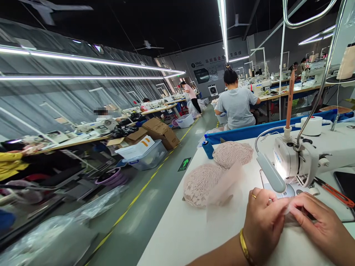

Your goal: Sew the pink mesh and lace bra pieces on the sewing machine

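Note:
My left hand (262, 221), with a ring and a gold bangle, pinches a small piece of sheer pink fabric (288, 208) on the white table (180, 232). My right hand (321, 221) grips the same piece from the right, fingers curled. Both hands lie just in front of the needle area of a white sewing machine (305, 151), under its lamp (270, 173). Left of my hands lie two heaps of pink lace pieces (205, 183), (233, 153).
A blue thread spool (208, 149) stands at the table's far edge. Orange-handled scissors (337, 194) and a dark phone (346, 183) lie at the right. A person in grey (237, 105) sits ahead. The aisle on the left holds boxes and bins (144, 151).

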Motion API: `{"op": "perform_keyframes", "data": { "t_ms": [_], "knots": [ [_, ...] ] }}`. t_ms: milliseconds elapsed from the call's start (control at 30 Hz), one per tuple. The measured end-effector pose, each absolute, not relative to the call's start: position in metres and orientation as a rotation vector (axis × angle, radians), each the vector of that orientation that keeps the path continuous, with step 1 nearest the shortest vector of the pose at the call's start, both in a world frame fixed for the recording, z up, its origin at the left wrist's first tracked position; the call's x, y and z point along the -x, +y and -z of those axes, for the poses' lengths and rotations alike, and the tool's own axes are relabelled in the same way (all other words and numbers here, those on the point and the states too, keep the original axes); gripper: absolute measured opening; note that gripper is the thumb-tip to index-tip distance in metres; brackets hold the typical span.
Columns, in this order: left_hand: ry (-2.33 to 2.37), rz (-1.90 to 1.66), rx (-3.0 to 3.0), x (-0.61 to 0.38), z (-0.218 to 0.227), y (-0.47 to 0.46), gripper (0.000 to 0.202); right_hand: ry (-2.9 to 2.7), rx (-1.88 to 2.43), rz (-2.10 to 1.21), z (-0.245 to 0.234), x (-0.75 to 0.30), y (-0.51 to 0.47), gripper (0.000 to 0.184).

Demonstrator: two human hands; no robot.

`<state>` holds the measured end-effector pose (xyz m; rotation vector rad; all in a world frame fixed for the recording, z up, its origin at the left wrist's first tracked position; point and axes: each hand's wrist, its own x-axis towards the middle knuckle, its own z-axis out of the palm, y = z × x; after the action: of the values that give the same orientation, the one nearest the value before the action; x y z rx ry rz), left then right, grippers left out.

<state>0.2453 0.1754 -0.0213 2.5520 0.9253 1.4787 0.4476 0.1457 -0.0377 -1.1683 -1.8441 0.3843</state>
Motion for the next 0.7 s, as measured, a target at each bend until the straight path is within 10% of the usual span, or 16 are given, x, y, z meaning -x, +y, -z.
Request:
{"op": "perform_keyframes", "data": {
  "t_ms": [700],
  "knots": [
    [0.923, -1.515, -2.532, -0.2453, 0.0189, 0.1769, 0.022, -1.870, 1.158, -0.445, 0.0396, -0.4487, 0.1447, 0.024]
  ]
}}
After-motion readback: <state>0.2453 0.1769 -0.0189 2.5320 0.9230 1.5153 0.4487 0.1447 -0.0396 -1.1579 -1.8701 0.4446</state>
